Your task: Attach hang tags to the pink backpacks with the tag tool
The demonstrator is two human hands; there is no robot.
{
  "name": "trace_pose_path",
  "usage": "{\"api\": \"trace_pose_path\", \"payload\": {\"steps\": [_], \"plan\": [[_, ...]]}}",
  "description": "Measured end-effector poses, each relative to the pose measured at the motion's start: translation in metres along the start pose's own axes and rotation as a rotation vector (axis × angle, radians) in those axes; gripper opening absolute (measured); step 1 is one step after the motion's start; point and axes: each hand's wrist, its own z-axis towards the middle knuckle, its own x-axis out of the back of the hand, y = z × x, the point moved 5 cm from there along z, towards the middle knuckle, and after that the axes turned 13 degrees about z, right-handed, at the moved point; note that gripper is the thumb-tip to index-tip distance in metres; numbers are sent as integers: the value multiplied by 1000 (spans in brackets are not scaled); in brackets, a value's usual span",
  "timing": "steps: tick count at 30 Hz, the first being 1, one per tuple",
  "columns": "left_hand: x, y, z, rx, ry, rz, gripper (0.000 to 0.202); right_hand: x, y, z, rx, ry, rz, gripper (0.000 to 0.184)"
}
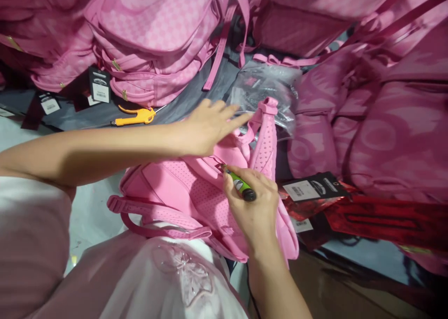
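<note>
A pink backpack [206, 183] lies across my lap and the table edge, its perforated back panel and shoulder straps facing up. My left hand [213, 126] lies on its far edge, fingers spread and nothing gripped. In my right hand [254, 202] is a short green-and-black pen-like tool [242, 186], the fingers closed round it. Its dark tip meets the pink fabric near the upper part of the back panel. The exact kind of tool does not show. A padded strap [265, 144] stands up just beyond my right hand.
An orange air blow gun [138, 116] lies on the dark table left of the backpack. Beyond it, a checked pink backpack [154, 34] stands among several others. A clear plastic bag [264, 92] lies behind my hands. At right are black hang tags [315, 187] and a red shiny package [381, 221].
</note>
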Motion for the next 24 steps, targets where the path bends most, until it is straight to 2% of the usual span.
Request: {"api": "trace_pose_path", "payload": {"steps": [3,5,8,11,14,19,24], "plan": [[-5,-20,-8,-32,-15,-48,114,-9,-4,0,-16,-50,154,18],[-4,-24,-12,-66,-45,-51,119,-17,-9,-1,-7,-78,243,17],[2,-18,-13,-12,-208,-7,124,-27,-15,-6,1,-109,273,16],[10,-8,-15,106,-363,63,118,-29,-19,-14,3,-161,335,17],[13,-3,-16,148,-343,116,111,-28,-19,-18,26,-209,408,18],[6,-10,-20,100,-262,98,112,-30,-13,-13,30,-245,433,18],[11,-6,-20,112,-406,109,141,-28,-13,-14,82,-157,399,19]]}}
